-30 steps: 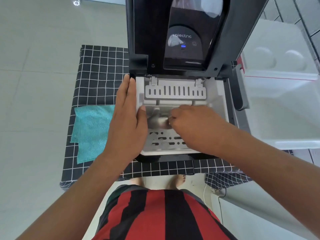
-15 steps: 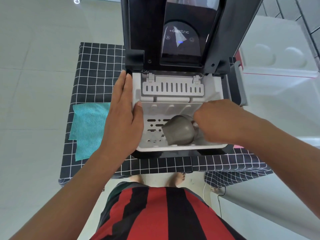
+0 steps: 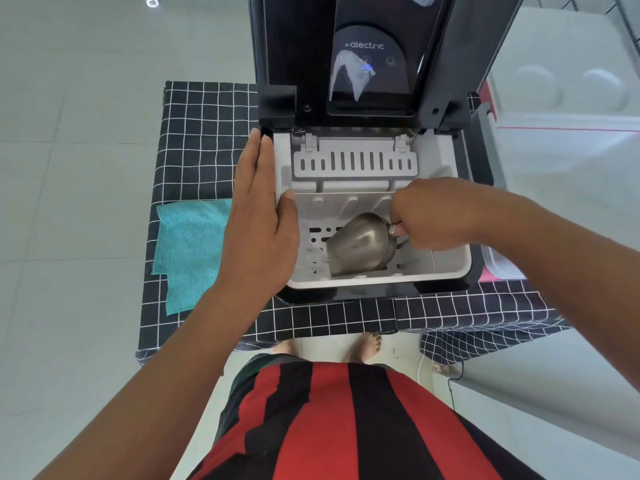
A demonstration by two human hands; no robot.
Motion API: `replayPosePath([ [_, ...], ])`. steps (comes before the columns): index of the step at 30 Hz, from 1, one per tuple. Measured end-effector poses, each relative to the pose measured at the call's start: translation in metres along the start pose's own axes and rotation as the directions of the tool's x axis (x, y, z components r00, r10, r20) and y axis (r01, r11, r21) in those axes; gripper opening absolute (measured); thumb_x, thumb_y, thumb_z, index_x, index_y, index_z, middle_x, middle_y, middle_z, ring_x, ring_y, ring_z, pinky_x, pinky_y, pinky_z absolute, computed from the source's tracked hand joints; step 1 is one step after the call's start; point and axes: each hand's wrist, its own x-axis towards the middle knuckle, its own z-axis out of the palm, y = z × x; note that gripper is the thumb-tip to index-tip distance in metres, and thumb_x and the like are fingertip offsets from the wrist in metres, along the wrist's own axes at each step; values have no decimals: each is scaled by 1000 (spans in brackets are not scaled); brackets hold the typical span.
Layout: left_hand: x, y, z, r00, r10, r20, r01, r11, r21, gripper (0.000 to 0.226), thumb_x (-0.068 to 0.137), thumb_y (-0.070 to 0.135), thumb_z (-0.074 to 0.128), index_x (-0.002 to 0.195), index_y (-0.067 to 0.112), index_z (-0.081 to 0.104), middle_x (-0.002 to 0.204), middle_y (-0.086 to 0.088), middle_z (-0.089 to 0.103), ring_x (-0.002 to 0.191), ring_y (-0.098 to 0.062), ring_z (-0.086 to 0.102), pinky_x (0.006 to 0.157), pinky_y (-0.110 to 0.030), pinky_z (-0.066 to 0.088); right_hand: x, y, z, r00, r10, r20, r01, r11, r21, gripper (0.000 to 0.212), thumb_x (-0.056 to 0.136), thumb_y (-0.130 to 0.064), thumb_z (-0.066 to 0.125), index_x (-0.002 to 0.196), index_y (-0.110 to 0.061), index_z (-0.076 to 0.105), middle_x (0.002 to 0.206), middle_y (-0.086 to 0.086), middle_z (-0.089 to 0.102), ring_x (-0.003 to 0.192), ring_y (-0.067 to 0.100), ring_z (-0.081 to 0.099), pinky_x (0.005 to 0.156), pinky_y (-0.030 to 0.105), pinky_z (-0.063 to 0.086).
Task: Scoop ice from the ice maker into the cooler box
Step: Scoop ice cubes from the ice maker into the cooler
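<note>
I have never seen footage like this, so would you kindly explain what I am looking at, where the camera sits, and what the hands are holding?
The camera is worn on a person's head and looks down, so you see their own two arms, striped shorts and bare feet. No robot is involved.

The black box in the middle is an ice maker with its lid swung up. Inside is a white slotted basket, with only a little ice visible near its left side.

The left hand lies flat against the machine's left edge, thumb hooked over the basket rim. The right hand grips the handle of a metal scoop lowered into the basket.

The machine stands on a table with a black checked cloth. A teal towel lies to the left. The white open cooler box is on the right.
</note>
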Motion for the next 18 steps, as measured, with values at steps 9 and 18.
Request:
replayPosePath([
  [9,0,1,0,1000,7,1,-7,1000,21,62,101,12,39,157,14,13,165,4,6,147,2,5,106,2,4,-4,-1,14,978,-17,-206,-14,989,-149,16,72,-3,49,79,-17,53,67,-3,47,69,21,51,50,26,29],
  [18,0,2,-1,1000,10,4,-10,1000,19,62,102,12,39,157,13,13,165,3,5,147,2,5,106,2,5,2,-1,14,970,-53,-238,1,977,-214,35,74,-5,48,102,-19,64,71,-3,48,71,21,53,58,29,36],
])
